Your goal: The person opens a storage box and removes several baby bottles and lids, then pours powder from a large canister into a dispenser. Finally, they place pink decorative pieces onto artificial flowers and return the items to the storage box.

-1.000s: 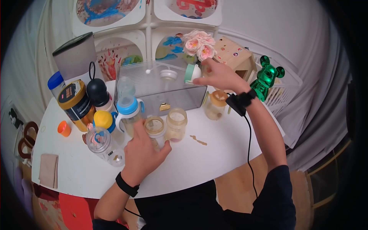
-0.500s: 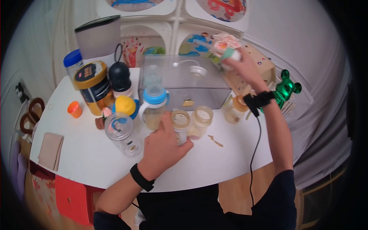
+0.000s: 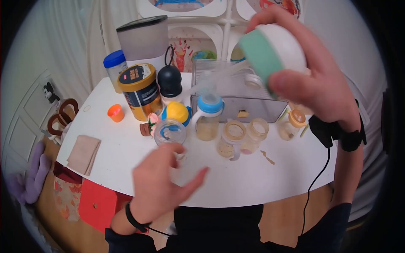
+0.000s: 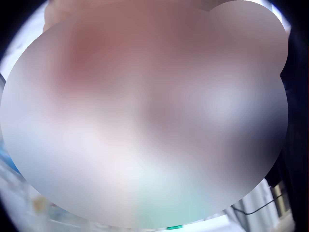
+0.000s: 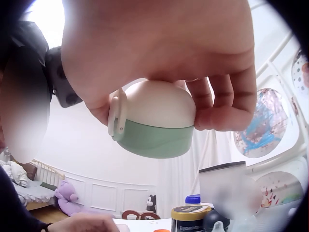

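Note:
My right hand (image 3: 312, 76) grips a white domed cup lid (image 3: 287, 46) with a green band, raised high over the table. A translucent straw (image 3: 228, 72) extends leftward from it. The right wrist view shows the lid (image 5: 157, 121) between thumb and fingertips, a small loop on its side. My left hand (image 3: 158, 181) is over the front of the table, thumb spread, holding nothing. Just beyond its fingers stands a clear bottle (image 3: 170, 134), partly hidden. Two open jars (image 3: 228, 145) (image 3: 256, 137) and a blue-topped baby bottle (image 3: 207, 122) stand to its right. The left wrist view is mostly blurred.
A grey see-through case (image 3: 228, 106) stands behind the bottles, and an orange-capped jar (image 3: 291, 126) at right. Gold tub (image 3: 139, 90), black bottle (image 3: 169, 82), yellow-topped item (image 3: 176, 112), orange cup (image 3: 115, 113) and folded cloth (image 3: 84, 154) are left. A brown smear (image 3: 267, 157) marks the table.
My right hand has lifted the lid up and toward me from beside the flowers. My left hand has drawn back from the jars toward the clear bottle. The head view has turned left.

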Demonstrator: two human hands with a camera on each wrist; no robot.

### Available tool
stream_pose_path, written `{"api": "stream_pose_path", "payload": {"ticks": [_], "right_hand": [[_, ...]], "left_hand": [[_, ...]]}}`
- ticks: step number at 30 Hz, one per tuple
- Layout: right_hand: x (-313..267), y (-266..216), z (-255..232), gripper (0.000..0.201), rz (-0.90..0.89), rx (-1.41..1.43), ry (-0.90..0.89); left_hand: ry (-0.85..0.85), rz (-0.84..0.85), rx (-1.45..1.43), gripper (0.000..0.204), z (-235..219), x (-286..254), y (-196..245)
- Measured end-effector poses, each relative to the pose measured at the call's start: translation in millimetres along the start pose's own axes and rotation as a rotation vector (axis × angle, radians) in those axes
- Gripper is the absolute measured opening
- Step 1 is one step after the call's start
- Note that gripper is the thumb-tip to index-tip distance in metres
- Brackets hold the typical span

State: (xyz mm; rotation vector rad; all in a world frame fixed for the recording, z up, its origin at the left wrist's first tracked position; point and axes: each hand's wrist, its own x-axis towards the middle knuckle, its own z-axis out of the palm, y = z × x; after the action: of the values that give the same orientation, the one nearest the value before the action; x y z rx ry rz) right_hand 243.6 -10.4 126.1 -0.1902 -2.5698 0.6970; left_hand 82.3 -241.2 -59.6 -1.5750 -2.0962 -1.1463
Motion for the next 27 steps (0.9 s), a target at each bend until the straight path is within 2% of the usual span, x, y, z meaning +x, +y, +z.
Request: {"api": "stream_pose_path", "payload": {"ticks": [1, 2, 4, 7, 10, 11, 13, 16, 17, 19, 22, 24, 25, 27], "right_hand": [[4.9, 1.5, 8.6, 0.067, -0.056, -0.011, 0.014], [9.7, 3.0, 17.4, 0.065, -0.113, -0.023, 0.029], [21.4, -12.5, 25.7, 0.064, -0.085, -0.107, -0.045], [36.6, -19.1, 42.1, 0.061, -0.115, -0.236, -0.143], [44.2, -18.6, 59.9, 0.062, -0.042, -0.302, -0.238], [45.9, -10.5, 68.4, 0.062, -0.100, -0.364, -0.237], [48.7, -8.8, 76.6, 0.061, -0.075, -0.357, -0.315], [45.5, -5.6, 78.1, 0.059, -0.048, -0.309, -0.369], [44.0, -4.6, 78.6, 0.058, -0.045, -0.286, -0.380], [38.1, 3.2, 74.8, 0.058, -0.152, -0.223, -0.298], [31.3, 7.3, 56.2, 0.064, -0.232, -0.174, -0.227], [21.4, 15.6, 48.6, 0.065, -0.324, -0.183, -0.147], [15.5, 15.3, 43.5, 0.067, -0.279, -0.174, -0.170], [5.8, 13.2, 35.6, 0.076, -0.197, -0.145, -0.213]], "left_hand": [[0.084, -0.044, 0.057, 0.059, -8.1, 3.7, -10.8], [0.111, -0.166, 0.080, 0.064, -14.0, 6.8, -20.5], [0.147, -0.187, 0.081, 0.074, -13.9, 12.8, -39.9], [-0.030, -0.120, 0.019, 0.084, 12.0, 10.9, -64.8], [-0.151, -0.286, -0.143, 0.091, 20.4, 18.0, -66.0], [-0.156, -0.259, -0.114, 0.092, 20.7, 18.7, -65.4], [-0.170, -0.198, -0.057, 0.093, 19.2, 22.1, -63.1], [-0.093, -0.032, -0.057, 0.090, 15.7, 32.1, -60.2], [-0.093, -0.015, -0.146, 0.088, 14.7, 36.1, -58.1], [-0.064, 0.019, -0.323, 0.083, 14.2, 50.2, -49.9], [-0.165, -0.051, -0.649, 0.079, 15.6, 72.7, -30.6], [-0.203, 0.065, -0.714, 0.080, 21.9, 85.6, -26.3], [-0.224, 0.122, -0.746, 0.080, 26.0, 89.2, -24.5], [-0.270, 0.127, -0.836, 0.082, 32.3, 91.6, -23.0]]}}
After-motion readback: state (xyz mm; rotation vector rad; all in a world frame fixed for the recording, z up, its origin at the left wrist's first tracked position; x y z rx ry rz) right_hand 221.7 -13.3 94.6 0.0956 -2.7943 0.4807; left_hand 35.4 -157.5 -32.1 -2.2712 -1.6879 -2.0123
